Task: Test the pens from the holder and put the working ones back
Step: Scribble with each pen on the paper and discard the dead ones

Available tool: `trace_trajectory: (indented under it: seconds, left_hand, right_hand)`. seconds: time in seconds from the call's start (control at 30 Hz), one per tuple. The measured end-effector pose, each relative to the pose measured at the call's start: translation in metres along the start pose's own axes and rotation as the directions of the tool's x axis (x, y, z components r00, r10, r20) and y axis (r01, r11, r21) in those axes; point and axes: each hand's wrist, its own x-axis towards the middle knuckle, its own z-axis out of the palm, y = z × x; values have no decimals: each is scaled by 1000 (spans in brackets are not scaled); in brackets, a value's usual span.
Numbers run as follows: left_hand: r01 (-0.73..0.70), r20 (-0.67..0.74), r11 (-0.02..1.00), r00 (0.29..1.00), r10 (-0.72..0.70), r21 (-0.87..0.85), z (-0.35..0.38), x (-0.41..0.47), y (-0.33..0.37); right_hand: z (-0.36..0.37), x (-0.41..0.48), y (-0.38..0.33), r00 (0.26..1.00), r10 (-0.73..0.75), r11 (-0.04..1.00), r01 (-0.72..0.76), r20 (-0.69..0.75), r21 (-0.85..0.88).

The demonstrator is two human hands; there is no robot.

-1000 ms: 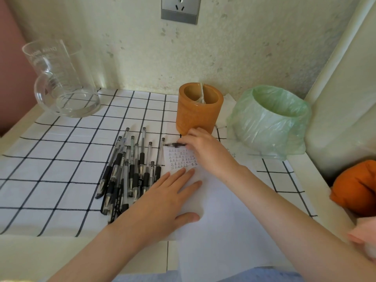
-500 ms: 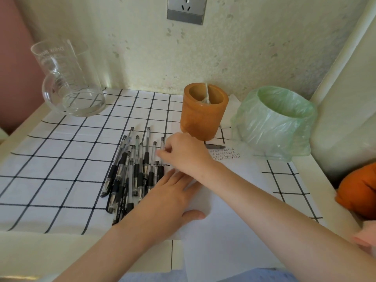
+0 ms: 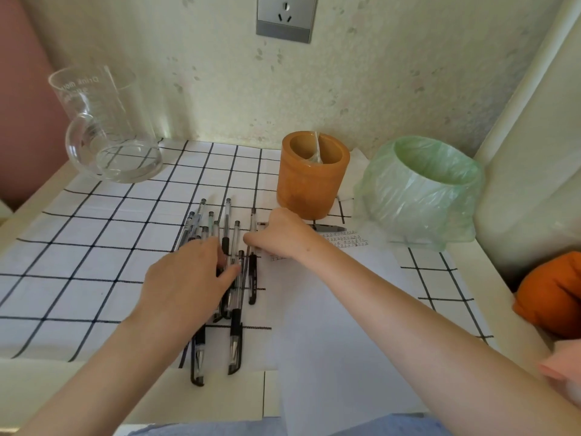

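Against a pale wall with a socket (image 3: 284,18), the worktop (image 3: 63,391) carries a checked cloth (image 3: 94,247). The pens (image 3: 234,297) lie in a loose bundle on this cloth, just left of the paper sheet (image 3: 330,325). The orange holder (image 3: 312,180) stands behind them near the wall, with only a thin pale item visible inside it.

The left hand (image 3: 191,278) lies over the bundle with fingers extended and thumb spread; it presses on the pens and grips none. The right hand (image 3: 279,234) reaches across the sheet to the bundle's right edge, fingers curled at the upper end of one pen. Whether they have closed on it cannot be told.

The step in hand is judged to be selecting one pen for testing.
1. Steady the bundle with the left hand.
2. Take a single barrel and draw it out along its length, so the neighbouring pens do not roll.
3. Test on blank paper below the test marks (image 3: 345,240).

A loose pen (image 3: 330,228) lies at the holder's base and may be knocked. The bag-lined bin (image 3: 418,190) stands just right of the holder. The glass jug (image 3: 107,127) is well apart.
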Motion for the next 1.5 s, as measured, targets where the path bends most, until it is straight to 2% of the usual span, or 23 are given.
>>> trace_trajectory:
  seconds: [0.13,0.2,0.27,0.33,0.43,0.5,0.6,0.73,0.93,1.03,1.1,1.2,1.3,1.4,1.5]
  left_hand:
    - [-32,-3,999,999,32,-8,5,-3,3]
    - [-64,-29,997,998,62,-50,6,-3,4]
    - [-83,-64,979,995,72,-188,3,-2,7]
    - [-79,-55,913,997,63,-401,-4,-2,15]
    - [-42,74,728,989,127,-684,-13,-5,30]
    - [-9,177,651,959,219,-759,-11,-9,38]
    - [2,211,605,938,275,-796,-3,-11,45]
    - [-33,184,647,947,265,-762,5,-14,45]
    - [-60,122,585,956,267,-809,-2,-19,50]
    - [-84,113,636,958,263,-767,1,-19,50]
    - [-90,141,719,957,254,-689,3,-19,47]
    - [-238,150,877,934,325,-418,8,-19,41]
    - [-352,201,911,897,394,-217,14,-22,42]
    - [-401,264,906,867,422,-134,20,-22,43]
    - [-391,289,915,869,402,-95,24,-20,41]
  right_hand:
    - [-16,-8,4,999,37,970,-43,28,238]
    - [-27,-19,10,1000,12,912,-19,19,409]
    - [-36,-32,19,999,-11,820,27,-30,572]
    - [-37,-47,29,997,-10,714,62,-79,698]
    - [-31,-67,39,996,-12,583,78,-88,809]
    - [-27,-75,42,996,-30,543,87,-85,835]
    - [-22,-82,45,991,-64,562,131,-115,817]
    - [-18,-85,51,984,-99,577,177,-147,797]
    - [-27,-87,52,970,-142,560,244,-199,792]
    - [-32,-86,55,967,-111,552,252,-230,795]
    - [-41,-85,60,961,-37,507,254,-273,824]
    - [-57,-79,73,950,68,459,242,-305,855]
    - [-59,-67,88,931,182,381,229,-315,896]
    - [-51,-57,96,917,211,499,197,-339,844]
    - [-42,-50,101,921,183,626,160,-343,764]
